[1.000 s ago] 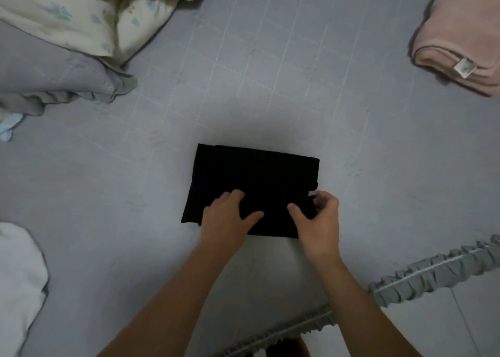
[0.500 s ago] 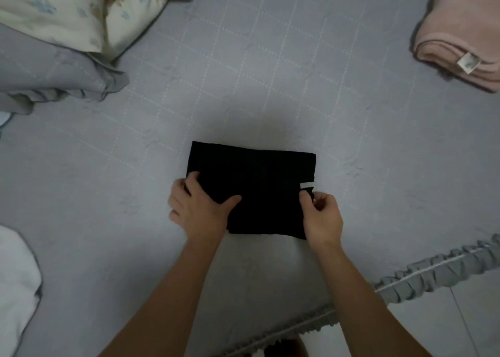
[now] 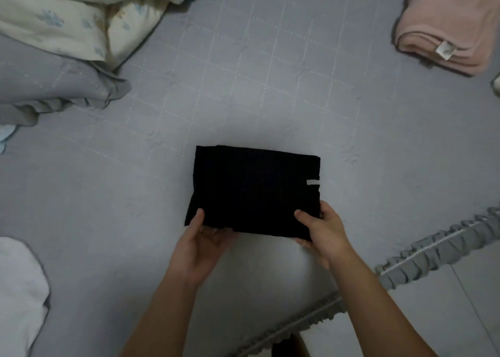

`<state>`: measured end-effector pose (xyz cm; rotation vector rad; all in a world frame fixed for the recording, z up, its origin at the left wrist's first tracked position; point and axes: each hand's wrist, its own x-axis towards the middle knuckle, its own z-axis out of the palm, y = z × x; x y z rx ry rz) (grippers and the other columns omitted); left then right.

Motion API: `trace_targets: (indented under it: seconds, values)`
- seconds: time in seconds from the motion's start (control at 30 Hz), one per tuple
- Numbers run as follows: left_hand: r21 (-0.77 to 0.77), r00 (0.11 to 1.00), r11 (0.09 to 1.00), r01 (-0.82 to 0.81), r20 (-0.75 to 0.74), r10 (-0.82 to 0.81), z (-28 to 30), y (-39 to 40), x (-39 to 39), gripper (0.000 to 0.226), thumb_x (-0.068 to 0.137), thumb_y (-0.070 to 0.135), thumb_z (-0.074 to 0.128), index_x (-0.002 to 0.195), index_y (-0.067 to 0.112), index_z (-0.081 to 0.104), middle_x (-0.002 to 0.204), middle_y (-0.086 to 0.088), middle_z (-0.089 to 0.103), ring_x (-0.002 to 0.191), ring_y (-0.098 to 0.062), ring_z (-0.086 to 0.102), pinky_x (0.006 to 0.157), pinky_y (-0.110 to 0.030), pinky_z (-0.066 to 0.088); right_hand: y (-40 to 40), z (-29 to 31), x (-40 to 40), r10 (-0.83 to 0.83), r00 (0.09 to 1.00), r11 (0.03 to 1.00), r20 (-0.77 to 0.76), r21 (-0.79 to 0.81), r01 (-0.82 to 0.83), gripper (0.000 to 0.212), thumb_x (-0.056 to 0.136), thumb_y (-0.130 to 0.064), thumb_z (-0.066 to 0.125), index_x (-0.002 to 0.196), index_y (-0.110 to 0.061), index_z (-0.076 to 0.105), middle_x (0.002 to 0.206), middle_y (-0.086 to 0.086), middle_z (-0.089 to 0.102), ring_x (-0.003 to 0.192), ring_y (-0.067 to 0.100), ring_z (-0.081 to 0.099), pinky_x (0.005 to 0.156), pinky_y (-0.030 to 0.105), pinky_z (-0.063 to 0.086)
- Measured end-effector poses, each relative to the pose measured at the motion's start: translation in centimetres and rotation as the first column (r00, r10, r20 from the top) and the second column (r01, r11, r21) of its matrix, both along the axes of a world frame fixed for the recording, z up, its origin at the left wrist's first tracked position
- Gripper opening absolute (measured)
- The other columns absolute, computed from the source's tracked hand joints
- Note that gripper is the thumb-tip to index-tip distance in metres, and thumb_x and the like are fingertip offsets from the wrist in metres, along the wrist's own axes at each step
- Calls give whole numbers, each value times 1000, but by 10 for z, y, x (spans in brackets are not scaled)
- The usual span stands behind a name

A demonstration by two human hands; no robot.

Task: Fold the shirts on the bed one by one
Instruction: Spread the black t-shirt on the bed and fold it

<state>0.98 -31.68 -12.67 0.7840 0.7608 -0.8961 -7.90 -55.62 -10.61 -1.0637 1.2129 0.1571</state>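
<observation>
A black shirt (image 3: 254, 189), folded into a small rectangle with a white tag at its right edge, lies in the middle of the grey checked bed sheet (image 3: 243, 86). My left hand (image 3: 201, 244) has its fingers under the shirt's near left corner and its thumb on top. My right hand (image 3: 323, 228) grips the near right corner the same way, thumb on the cloth. The near edge of the shirt looks slightly raised off the sheet.
A folded pink garment (image 3: 449, 29) lies at the far right. A crumpled floral quilt (image 3: 81, 18) and grey bedding (image 3: 54, 86) fill the far left. A white cloth (image 3: 19, 297) lies at the near left. The bed's ruffled edge (image 3: 433, 251) runs along the near right.
Both hands went from pressing on top of the shirt to its near corners. They now have fingers slid underneath, and the near edge has lifted a little.
</observation>
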Motion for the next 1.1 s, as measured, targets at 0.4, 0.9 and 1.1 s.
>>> trace_targets:
  seconds: [0.4, 0.9, 1.1]
  values:
    - [288, 890, 896, 337, 214, -403, 136, -58, -49, 42, 92, -4, 61, 132, 9, 57, 116, -10, 71, 96, -27, 72, 66, -36, 60, 29, 177, -108, -231, 966, 937, 118, -239, 253, 28, 92, -4, 63, 99, -31, 69, 92, -12, 75, 83, 10, 73, 59, 24, 56]
    - [-1, 107, 149, 989, 701, -705, 454, -182, -349, 68, 74, -4, 62, 139, 9, 50, 131, -11, 63, 104, -29, 69, 67, -43, 62, 129, 498, -507, -720, 529, 294, 449, -494, 818, 32, 88, -5, 65, 105, -33, 64, 88, -7, 71, 66, 16, 69, 41, 26, 46]
    - [-2, -145, -242, 970, 796, -587, 484, -169, -534, 66, 80, -2, 60, 143, 13, 47, 138, -10, 60, 121, -29, 61, 80, -39, 59, 227, 526, -660, -842, 282, 11, 460, -508, 861, 30, 89, -3, 64, 110, -25, 62, 91, -2, 71, 63, 14, 69, 43, 27, 50]
